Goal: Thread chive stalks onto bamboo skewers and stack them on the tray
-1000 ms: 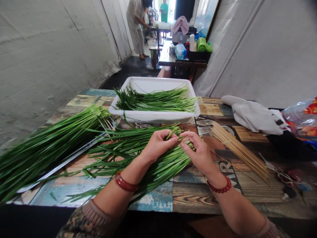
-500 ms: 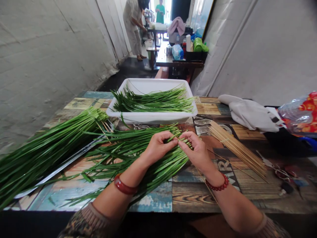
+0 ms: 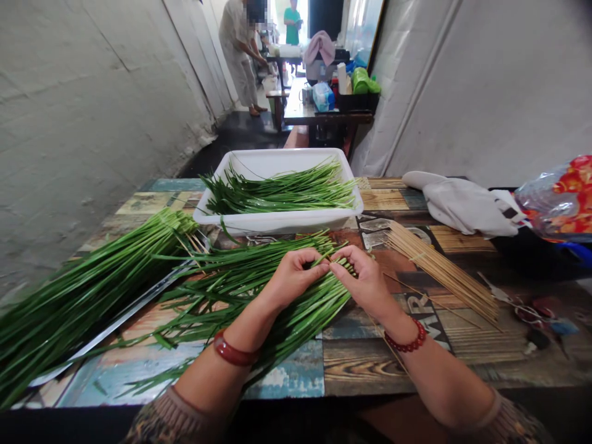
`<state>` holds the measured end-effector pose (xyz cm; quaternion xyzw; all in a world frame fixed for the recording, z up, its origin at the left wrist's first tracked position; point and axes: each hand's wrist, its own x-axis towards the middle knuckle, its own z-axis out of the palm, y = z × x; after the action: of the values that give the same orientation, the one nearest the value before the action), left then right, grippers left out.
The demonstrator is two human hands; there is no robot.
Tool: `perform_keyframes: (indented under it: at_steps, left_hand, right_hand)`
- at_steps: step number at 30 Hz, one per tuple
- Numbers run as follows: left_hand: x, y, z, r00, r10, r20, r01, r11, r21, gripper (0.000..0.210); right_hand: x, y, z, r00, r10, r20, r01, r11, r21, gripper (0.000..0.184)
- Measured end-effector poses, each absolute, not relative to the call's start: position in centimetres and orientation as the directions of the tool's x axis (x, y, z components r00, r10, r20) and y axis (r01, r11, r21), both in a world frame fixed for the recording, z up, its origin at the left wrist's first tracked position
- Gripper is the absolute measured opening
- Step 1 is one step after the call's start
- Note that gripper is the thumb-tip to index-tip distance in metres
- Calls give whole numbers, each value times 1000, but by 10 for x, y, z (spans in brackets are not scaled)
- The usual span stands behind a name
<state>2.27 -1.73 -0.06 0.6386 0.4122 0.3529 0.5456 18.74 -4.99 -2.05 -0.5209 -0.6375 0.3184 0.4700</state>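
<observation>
Over a loose spread of garlic chives (image 3: 259,271) on the table, both my hands meet fingertip to fingertip. My left hand (image 3: 298,274) pinches a green chive stem (image 3: 327,253) between thumb and forefinger. Its neighbour, my right hand (image 3: 363,277), is also closed in a pinch at the cut end of the stems; the small part between its fingertips is hard to make out. A thin bamboo skewer (image 3: 392,350) shows below my right wrist, and whether it is held I cannot tell. To the right lies a sheaf of bamboo skewers (image 3: 439,271).
Behind the hands stands a white tub (image 3: 277,220) with more chives. A large chive bundle (image 3: 102,271) and a long metal blade (image 3: 124,314) lie left. Scissors (image 3: 513,299), a light cloth cap (image 3: 457,203) and a plastic bag (image 3: 559,197) are at right. Two people are farther back.
The camera view has shifted slightly. Both hands keep almost the same pinch over the chives, with only a small movement at the fingertips.
</observation>
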Motion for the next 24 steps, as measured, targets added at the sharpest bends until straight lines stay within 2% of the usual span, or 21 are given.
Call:
perform_keyframes:
  at_steps: [6, 11, 17, 24]
  left_hand:
    - [17, -15, 0, 448, 891, -74, 46, 60, 997, 27]
    - [15, -13, -3, 418, 906, -75, -56, 108, 993, 26]
    - [21, -16, -4, 393, 916, -78, -23, 95, 995, 28]
    - [18, -15, -10, 374, 918, -129, -106, 180, 978, 26]
  right_hand:
    - [188, -50, -22, -19, 969, 245, 351, 236, -906, 10]
    - [188, -50, -21, -13, 969, 249, 342, 238, -909, 11]
    - [188, -51, -19, -24, 969, 247, 322, 242, -915, 14]
    - [189, -52, -18, -42, 969, 244, 343, 244, -907, 17]
